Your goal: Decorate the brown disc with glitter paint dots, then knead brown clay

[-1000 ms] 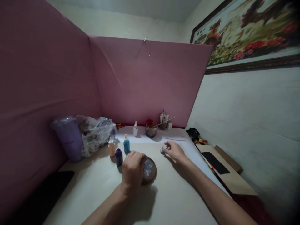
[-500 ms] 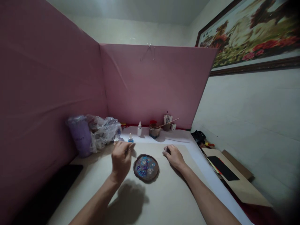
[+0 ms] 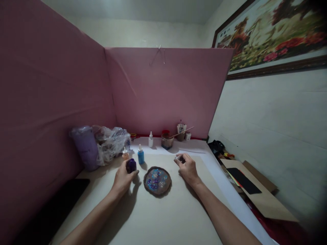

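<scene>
My left hand [image 3: 123, 177] is closed around a small dark purple bottle [image 3: 132, 165], which stands upright with no nozzle cap on its short neck. An orange bottle [image 3: 125, 153] and a blue bottle [image 3: 141, 156], both with white nozzle tips, stand just behind it. Between my hands lies a round brown dish [image 3: 166, 190] with a raised rim, spotted with blue, purple and whitish paint. Right of the dish, my right hand [image 3: 188, 169] rests on the paper, pinching a small whitish piece [image 3: 177, 159], perhaps a cap; the fingers partly hide it.
Farther back stand a white bottle [image 3: 150, 140], a cloudy water cup [image 3: 167, 142] with a brush across it, and a holder of pens [image 3: 181, 133]. A purple tumbler [image 3: 85, 148] and a crumpled plastic bag [image 3: 112, 144] sit at left. Cardboard [image 3: 270, 200] lies at right.
My left hand has swung down and left from beside the dish, turning so the purple bottle now shows upright. My right hand stays near its place, the whitish piece in its fingers.
</scene>
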